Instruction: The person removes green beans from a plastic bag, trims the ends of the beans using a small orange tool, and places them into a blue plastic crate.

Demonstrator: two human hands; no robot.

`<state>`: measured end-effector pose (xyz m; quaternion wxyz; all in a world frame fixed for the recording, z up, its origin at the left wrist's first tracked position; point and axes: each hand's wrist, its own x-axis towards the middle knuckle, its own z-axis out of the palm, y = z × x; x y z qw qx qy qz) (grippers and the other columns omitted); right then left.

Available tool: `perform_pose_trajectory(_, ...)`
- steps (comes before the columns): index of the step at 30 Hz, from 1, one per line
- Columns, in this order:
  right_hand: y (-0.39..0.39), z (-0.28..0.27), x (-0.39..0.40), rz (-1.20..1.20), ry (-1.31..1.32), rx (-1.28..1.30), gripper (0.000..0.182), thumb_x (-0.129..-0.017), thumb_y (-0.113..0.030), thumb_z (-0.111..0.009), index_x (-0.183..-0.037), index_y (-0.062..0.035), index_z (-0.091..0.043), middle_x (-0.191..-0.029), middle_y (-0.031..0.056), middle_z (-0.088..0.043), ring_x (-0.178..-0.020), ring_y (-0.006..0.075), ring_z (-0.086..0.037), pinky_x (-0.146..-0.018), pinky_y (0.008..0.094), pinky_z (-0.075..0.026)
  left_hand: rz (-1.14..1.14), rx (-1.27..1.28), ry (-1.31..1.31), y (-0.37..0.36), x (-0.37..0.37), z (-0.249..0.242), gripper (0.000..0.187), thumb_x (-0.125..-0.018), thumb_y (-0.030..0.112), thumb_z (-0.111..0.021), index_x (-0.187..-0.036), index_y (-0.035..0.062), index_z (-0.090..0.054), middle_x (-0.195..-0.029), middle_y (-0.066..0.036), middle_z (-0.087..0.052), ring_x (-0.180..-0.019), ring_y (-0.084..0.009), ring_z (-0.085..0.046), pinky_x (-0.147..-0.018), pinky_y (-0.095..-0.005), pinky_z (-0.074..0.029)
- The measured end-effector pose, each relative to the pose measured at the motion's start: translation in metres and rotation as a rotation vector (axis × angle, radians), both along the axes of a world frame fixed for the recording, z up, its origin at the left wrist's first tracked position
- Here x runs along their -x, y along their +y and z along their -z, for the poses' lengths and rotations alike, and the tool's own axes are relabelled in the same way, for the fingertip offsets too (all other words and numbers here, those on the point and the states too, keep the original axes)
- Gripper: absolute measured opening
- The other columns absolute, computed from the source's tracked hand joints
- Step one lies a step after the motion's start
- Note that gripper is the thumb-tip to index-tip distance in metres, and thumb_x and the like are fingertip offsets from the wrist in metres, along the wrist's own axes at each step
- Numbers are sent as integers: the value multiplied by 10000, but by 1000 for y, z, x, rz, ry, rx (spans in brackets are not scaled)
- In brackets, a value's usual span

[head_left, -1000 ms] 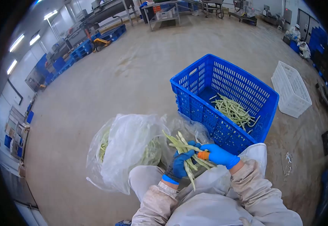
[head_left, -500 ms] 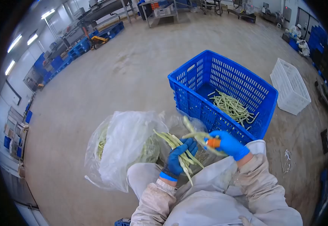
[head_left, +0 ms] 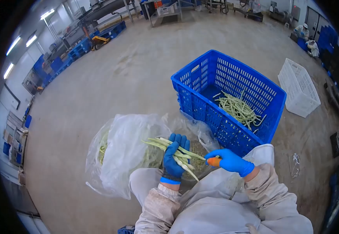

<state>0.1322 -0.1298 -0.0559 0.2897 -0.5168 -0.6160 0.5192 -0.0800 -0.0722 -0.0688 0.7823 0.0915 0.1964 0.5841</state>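
My left hand (head_left: 173,158), in a blue glove, is closed around a bunch of long pale green beans (head_left: 159,144). My right hand (head_left: 231,162), gloved in blue too, grips a small tool with an orange handle (head_left: 214,162); its working end is not clear. The right fingertips meet the end of one bean reaching out of the bunch. Under the hands, a clear plastic bag (head_left: 198,132) holds small green scraps. A larger bag of beans (head_left: 128,144) stands left of my left hand. More long beans (head_left: 237,109) lie inside the blue crate (head_left: 200,99).
A white crate (head_left: 300,87) stands on the floor beyond the blue one. Clear plastic scrap (head_left: 294,165) lies at the right. Two people in white (head_left: 307,39) are far right. A yellow pallet jack (head_left: 99,42) and blue pallets (head_left: 80,48) line the far left.
The loose beans in my right hand have left it, and one bean now sticks up above the crate's pile. My left hand has moved left and turned, with its bunch.
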Motion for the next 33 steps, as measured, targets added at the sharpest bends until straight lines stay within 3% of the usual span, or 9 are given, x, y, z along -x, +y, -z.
perform_pose_trajectory(4, -3, -5, 17, 63, 226, 168, 220, -855, -147, -595, -1029, -19, -638, -842, 71, -654, -768, 118, -580, -716, 282, -468, -20, -19, 19, 0, 0, -5, 442, -877, 55, -505, -1308, 71, -406, -1280, -120, -492, -1201, -274, -460, -1047, -431, -348)
perform_pose_trajectory(13, -6, 8, 26, 109, -52, -105, 184, -855, -145, -587, -957, -2, -639, -797, 66, -652, -665, 144, -575, -609, 280, -464, -4, -44, 64, -3, 2, -10, 451, -874, 52, -505, -1311, 56, -395, -1257, -139, -502, -1184, -292, -471, -1039, -450, -347)
perform_pose_trajectory(15, -3, 30, 26, 434, 575, 471, 178, -848, -152, -588, -929, -3, -640, -776, 67, -643, -629, 140, -563, -574, 274, -456, 3, -57, 75, -7, -1, -6, 454, -871, 48, -506, -1311, 54, -394, -1250, -143, -505, -1178, -295, -476, -1031, -455, -356)
perform_pose_trajectory(22, 4, 41, 25, 533, 470, 82, 120, -830, -133, -587, -900, -55, -645, -776, 70, -641, -654, 169, -590, -577, 275, -467, 18, -20, 97, -10, -9, -1, 462, -850, 35, -516, -1296, 47, -397, -1220, -136, -517, -1140, -292, -499, -1012, -453, -375)
perform_pose_trajectory(24, 1, 32, 25, 233, -423, -823, 131, -773, -85, -584, -891, -107, -637, -791, 83, -626, -705, 233, -599, -574, 314, -476, -9, -2, 82, -5, -3, -5, 453, -847, 37, -527, -1283, 36, -405, -1208, -147, -524, -1111, -300, -520, -989, -459, -400)
perform_pose_trajectory(25, -1, 23, 24, 229, -418, -825, 131, -773, -85, -584, -891, -107, -637, -791, 83, -626, -705, 233, -599, -574, 314, -476, 126, -18, 80, 1, 7, -6, 447, -847, 42, -516, -1279, 32, -402, -1184, -128, -528, -1122, -286, -508, -998, -447, -388)
perform_pose_trajectory(27, -5, -1, 24, -395, -433, -869, 191, -714, -76, -587, -890, -143, -623, -824, 87, -603, -759, 271, -591, -579, 368, -476, 409, -25, 10, 13, 28, 22, 450, -835, 38, -522, -1262, 7, -383, -1139, -125, -530, -1089, -280, -519, -970, -430, -408)
perform_pose_trajectory(30, 3, -20, 29, -603, -645, -865, 138, -759, -113, -602, -893, -130, -628, -835, 61, -615, -729, 255, -593, -571, 375, -471, 545, 62, 233, -1, 23, -3, 471, -822, 24, -536, -1260, -2, -366, -1129, -150, -525, -1043, -294, -539, -927, -426, -438)
perform_pose_trajectory(33, 16, -23, 23, -352, -739, -698, 178, -752, -77, -591, -918, -126, -631, -849, 76, -618, -736, 272, -595, -596, 369, -480, 519, 16, 173, -4, 15, -3, 468, -810, 13, -549, -1248, -8, -385, -1113, -171, -531, -1045, -323, -547, -933, -446, -447)
